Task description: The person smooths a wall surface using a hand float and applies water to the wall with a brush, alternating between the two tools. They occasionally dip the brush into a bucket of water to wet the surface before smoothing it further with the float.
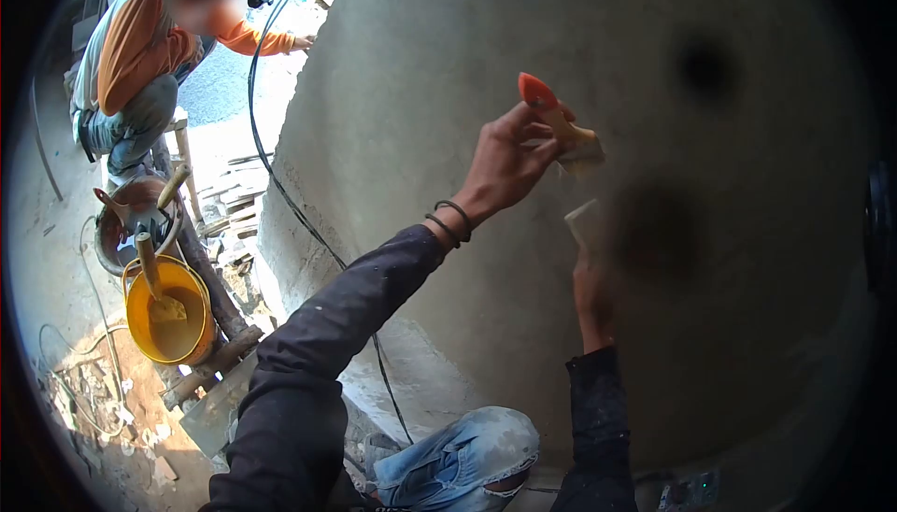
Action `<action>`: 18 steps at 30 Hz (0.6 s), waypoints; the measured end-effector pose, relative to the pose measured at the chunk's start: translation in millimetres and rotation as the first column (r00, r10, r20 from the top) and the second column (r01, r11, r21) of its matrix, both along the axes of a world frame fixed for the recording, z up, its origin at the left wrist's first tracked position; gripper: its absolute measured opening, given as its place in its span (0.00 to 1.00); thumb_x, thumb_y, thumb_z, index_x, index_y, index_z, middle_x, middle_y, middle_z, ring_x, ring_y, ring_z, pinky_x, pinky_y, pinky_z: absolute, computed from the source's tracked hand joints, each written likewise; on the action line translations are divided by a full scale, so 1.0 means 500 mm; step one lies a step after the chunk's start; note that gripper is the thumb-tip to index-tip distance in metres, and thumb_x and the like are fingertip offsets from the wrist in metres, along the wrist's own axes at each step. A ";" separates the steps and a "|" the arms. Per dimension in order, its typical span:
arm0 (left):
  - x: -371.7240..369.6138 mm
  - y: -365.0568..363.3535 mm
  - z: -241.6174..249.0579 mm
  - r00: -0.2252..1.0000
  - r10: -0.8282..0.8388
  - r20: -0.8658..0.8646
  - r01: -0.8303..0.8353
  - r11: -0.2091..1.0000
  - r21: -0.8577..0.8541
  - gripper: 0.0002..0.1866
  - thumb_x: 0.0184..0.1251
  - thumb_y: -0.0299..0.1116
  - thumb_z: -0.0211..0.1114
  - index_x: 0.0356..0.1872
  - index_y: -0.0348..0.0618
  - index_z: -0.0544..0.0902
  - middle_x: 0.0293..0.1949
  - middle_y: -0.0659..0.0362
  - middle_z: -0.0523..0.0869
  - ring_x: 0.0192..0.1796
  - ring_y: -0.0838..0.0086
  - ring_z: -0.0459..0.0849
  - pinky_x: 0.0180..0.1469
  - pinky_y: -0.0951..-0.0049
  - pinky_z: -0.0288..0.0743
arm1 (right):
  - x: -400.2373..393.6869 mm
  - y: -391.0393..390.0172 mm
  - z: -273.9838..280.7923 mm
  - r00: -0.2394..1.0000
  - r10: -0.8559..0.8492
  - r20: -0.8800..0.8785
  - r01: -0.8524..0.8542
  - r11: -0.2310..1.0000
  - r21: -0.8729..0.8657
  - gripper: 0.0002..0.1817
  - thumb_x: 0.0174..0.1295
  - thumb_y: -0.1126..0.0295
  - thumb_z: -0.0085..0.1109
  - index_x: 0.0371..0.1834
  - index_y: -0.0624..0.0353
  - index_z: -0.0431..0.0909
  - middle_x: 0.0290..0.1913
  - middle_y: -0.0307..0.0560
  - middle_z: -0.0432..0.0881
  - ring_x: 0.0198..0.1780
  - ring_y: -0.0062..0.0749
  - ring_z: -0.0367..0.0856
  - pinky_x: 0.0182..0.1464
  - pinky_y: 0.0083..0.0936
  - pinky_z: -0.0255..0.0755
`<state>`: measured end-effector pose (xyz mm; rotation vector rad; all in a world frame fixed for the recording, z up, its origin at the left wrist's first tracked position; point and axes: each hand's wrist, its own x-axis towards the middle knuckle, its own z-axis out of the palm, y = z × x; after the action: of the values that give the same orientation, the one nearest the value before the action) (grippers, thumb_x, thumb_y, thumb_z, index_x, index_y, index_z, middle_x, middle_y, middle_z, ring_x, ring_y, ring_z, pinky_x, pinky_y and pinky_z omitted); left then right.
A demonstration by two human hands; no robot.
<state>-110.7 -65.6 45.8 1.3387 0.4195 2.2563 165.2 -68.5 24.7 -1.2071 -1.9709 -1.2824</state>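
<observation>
My left hand [517, 159] is closed around a paintbrush [559, 122] with a red-tipped handle. Its bristles point down to the right, close to the grey plastered wall [420, 110]. Lower and to the right, my right hand [592, 297] grips a tool with a pale, blunt end [582, 220]. The rest of that tool is too dark to make out, partly behind a dark blur. Both arms reach out in dark sleeves toward the wall.
At the left, a yellow bucket [140, 320] holds murky liquid and a brush [148, 264]. Behind it stands a dark bucket [105, 232] with tools. Black cables [254, 110] hang along the wall's edge. Another person [131, 54] crouches at the upper left, one hand at the wall's edge.
</observation>
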 end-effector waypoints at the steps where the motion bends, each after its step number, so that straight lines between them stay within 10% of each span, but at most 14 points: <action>1: 0.035 0.016 -0.009 0.994 -0.095 0.045 0.094 0.995 0.014 0.16 0.68 0.25 0.70 0.54 0.41 0.79 0.47 0.60 0.86 0.53 0.72 0.87 0.56 0.71 0.83 | 0.036 0.001 0.002 0.999 -0.024 -0.049 0.026 0.999 0.047 0.27 0.61 0.60 0.72 0.63 0.45 0.75 0.54 0.41 0.75 0.56 0.43 0.76 0.52 0.49 0.67; 5: 0.036 0.087 -0.053 0.949 -0.061 0.308 0.091 0.992 -0.083 0.15 0.69 0.24 0.70 0.54 0.40 0.79 0.46 0.60 0.87 0.52 0.75 0.87 0.54 0.73 0.82 | -0.101 0.013 0.179 0.972 0.073 -0.222 0.034 0.895 0.446 0.24 0.63 0.56 0.69 0.61 0.47 0.76 0.53 0.41 0.76 0.56 0.44 0.76 0.51 0.48 0.67; 11: -0.147 0.079 -0.072 0.844 0.402 0.354 -0.358 0.915 -0.187 0.15 0.69 0.25 0.69 0.54 0.41 0.79 0.45 0.59 0.87 0.48 0.74 0.88 0.50 0.74 0.81 | -0.271 0.074 0.092 0.979 0.109 0.171 -0.129 0.985 0.112 0.25 0.60 0.56 0.71 0.59 0.44 0.76 0.51 0.39 0.75 0.54 0.39 0.76 0.50 0.44 0.68; 18: -0.125 0.030 -0.028 0.892 0.372 0.257 -0.368 0.927 -0.067 0.14 0.69 0.26 0.69 0.54 0.40 0.79 0.47 0.58 0.87 0.50 0.70 0.89 0.50 0.73 0.84 | -0.299 0.076 0.098 0.983 0.160 -0.095 -0.140 0.973 0.183 0.27 0.57 0.62 0.74 0.60 0.42 0.76 0.52 0.37 0.75 0.54 0.38 0.75 0.51 0.43 0.67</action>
<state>-173.1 -50.9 31.6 0.9867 0.6408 2.6932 15.6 -30.5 73.8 -1.0016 -1.7937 -1.2566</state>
